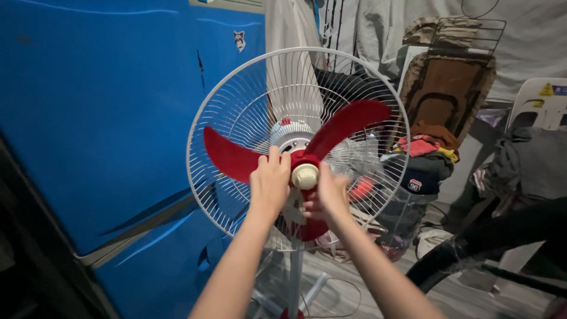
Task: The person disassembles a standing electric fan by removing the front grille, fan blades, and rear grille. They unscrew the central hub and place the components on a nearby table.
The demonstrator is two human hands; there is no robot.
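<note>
Red plastic, three blades [348, 123] on a stand fan with its front guard off, set before the white wire rear guard [236, 106]. At the hub, the left hand [270, 183] closes its grip on the blade base just left of the cream spinner cap [305, 176]; the right hand [329, 194], blurred, seems curled just right of the cap, though its grip cannot be told. The blade could slip or the fan tip if twisted hard against the thin pole [295, 277]. Right of the fan, a clear bin [407, 215] holds clothes.
</note>
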